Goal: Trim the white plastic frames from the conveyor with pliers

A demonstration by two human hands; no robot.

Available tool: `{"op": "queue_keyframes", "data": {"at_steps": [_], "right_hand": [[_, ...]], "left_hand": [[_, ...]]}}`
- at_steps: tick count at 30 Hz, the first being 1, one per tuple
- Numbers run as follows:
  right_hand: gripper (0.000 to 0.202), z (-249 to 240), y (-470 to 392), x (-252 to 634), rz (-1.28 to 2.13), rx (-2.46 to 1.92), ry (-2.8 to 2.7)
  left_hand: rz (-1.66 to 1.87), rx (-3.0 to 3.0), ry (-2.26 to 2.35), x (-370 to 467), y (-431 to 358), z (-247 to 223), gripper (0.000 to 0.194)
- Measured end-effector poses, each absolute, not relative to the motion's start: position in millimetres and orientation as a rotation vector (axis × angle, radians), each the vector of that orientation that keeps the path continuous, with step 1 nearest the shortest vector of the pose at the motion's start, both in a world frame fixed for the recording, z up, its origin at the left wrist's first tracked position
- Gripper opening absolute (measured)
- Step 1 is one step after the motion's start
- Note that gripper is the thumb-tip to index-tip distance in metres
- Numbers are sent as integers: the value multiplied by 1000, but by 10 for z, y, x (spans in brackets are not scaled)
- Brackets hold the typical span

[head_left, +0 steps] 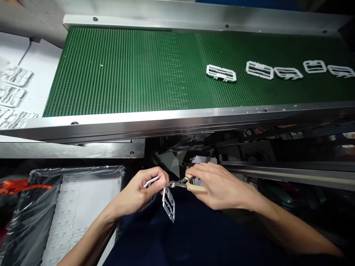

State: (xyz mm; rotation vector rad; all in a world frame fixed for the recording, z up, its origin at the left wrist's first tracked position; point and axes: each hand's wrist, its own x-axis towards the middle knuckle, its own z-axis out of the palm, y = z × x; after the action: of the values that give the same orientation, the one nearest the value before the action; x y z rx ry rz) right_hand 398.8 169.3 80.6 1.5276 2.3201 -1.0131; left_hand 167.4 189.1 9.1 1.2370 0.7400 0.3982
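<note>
- From my remote seat I watch two bare hands meet in front of dark blue clothing (166, 240), just below a green conveyor belt (124, 70).
- The left hand (138, 192) is closed in a pinch, thumb against fingers, gripping a hanging frame (169, 204) of white plastic by its upper end; the piece dangles tilted beneath the fingertips.
- A second white frame (151, 181) sits in the same hand, partly hidden behind the thumb.
- The right hand (219, 186) is wrapped around the cream handles of a pair of pliers (195, 188), whose nose points at the left thumb and reaches the top of the hanging frame; I cannot tell whether the jaws are parted.
- Five white frames (260, 70) lie flat on the right half of the belt, between two metal rails (166, 123).
- To the left, more white parts (17, 75) rest in rows on a white sheet (48, 55).
- Near the left forearm I see a container lined with clear plastic (36, 207), rows of pale parts (65, 214) inside, and a bright orange object (13, 186) at its edge.
</note>
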Motion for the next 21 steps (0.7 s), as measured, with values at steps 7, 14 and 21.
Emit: {"op": "queue_keyframes", "data": {"at_steps": [7,14,21], "right_hand": [[19,1012,1765,3918,-692,1307,2332],[16,1173,1853,3917,-588,1142,2361],[13,1199,1855,3922,-607,1138,2338]], "left_hand": [[376,1274,726,1747,1884,116,27],[357,1253,722,1761,1864,145,29],[368,1238,726,1792,1866,146,28]]}}
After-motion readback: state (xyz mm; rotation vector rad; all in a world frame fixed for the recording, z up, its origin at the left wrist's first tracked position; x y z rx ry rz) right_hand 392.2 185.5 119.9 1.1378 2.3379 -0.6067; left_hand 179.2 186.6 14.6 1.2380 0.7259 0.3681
